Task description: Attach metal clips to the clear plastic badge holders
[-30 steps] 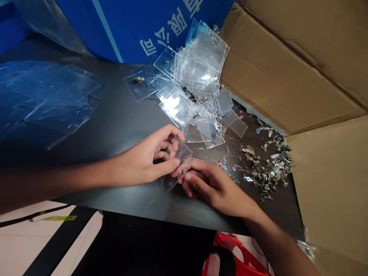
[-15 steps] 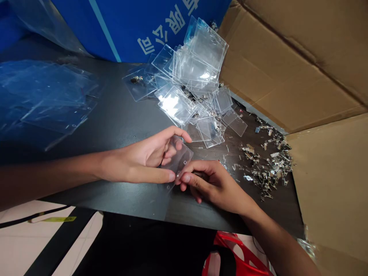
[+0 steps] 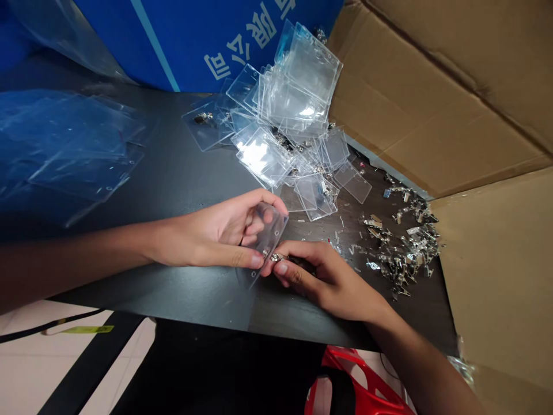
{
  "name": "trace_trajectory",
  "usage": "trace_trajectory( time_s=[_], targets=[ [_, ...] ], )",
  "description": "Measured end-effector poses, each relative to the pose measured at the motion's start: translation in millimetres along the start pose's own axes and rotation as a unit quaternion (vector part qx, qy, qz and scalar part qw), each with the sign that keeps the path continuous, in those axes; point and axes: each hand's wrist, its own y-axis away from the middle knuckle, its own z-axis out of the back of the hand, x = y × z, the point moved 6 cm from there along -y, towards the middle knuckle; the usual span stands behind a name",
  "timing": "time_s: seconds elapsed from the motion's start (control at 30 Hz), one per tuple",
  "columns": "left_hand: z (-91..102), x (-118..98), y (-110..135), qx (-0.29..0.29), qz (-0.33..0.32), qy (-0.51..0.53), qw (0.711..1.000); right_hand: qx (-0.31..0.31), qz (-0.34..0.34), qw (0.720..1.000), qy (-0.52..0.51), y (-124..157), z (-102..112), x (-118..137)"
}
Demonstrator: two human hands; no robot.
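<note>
My left hand (image 3: pixel 228 233) grips a clear plastic badge holder (image 3: pixel 270 233) by its edges, fingers curled behind it and thumb on its front. Small holes show along the holder's right edge. Against that edge, my right hand (image 3: pixel 319 276) pinches a small metal badge clip (image 3: pixel 275 257) between thumb and forefinger. The rest of the clip is hidden by the fingers. Beyond my hands lies a heap of clear badge holders (image 3: pixel 294 98), some with metal clips on them. Loose metal clips (image 3: pixel 408 253) are piled to the right.
More clear plastic holders (image 3: pixel 82 138) lie in a stack at the left of the dark table (image 3: pixel 173 173). A cardboard box (image 3: pixel 415 104) walls the right side. Behind stands a blue printed panel (image 3: pixel 194 34). Something red (image 3: pixel 358 374) shows below the table's front edge.
The badge holder has tilted more upright in my left hand. My right fingers have shifted slightly, and the metal clip now shows between them at the holder's edge.
</note>
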Motion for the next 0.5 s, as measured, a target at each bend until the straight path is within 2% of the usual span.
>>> trace_trajectory(
  time_s=[0.4,0.5],
  targets=[
    [-7.0,-2.5,-3.6,0.012,-0.015,0.019,1.000,-0.003,0.062,0.996,0.057,1.9,-0.7,7.5],
    [-7.9,-3.0,-3.3,-0.013,-0.005,-0.024,1.000,0.002,0.066,0.996,0.063,2.4,-0.9,6.9]
  ],
)
